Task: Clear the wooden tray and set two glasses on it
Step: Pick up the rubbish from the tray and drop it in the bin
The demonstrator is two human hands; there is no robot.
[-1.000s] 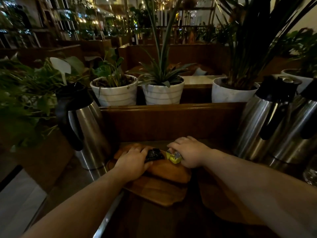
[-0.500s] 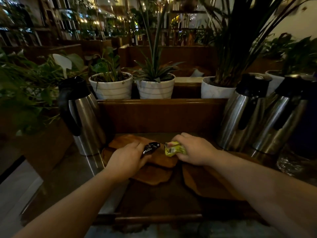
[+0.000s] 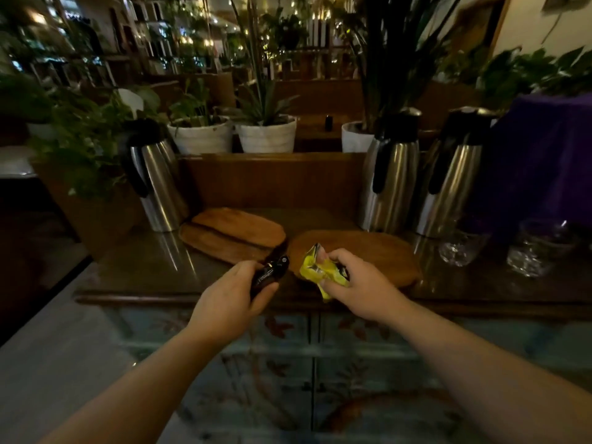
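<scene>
Two stacked wooden trays point(image 3: 234, 233) lie on the dark counter at the left, bare on top. A third wooden tray point(image 3: 378, 251) lies to their right, partly behind my right hand. My left hand point(image 3: 230, 299) grips a small black packet point(image 3: 270, 274) above the counter's front edge. My right hand point(image 3: 358, 283) holds a crumpled yellow packet point(image 3: 317, 267) over the near edge of the right tray. Two clear glasses point(image 3: 458, 245) point(image 3: 531, 251) stand on the counter at the far right.
One steel thermos jug point(image 3: 153, 184) stands left of the trays, two more point(image 3: 390, 181) point(image 3: 448, 184) behind the right tray. A wooden back panel point(image 3: 272, 181) carries white plant pots point(image 3: 267, 136). A purple cloth point(image 3: 538, 155) covers something at the right. The counter's front edge point(image 3: 160, 298) runs below my hands.
Both hands have lifted the packets off the trays and drawn back toward the counter's front edge. My view has pulled back, showing the cabinet front and the glasses.
</scene>
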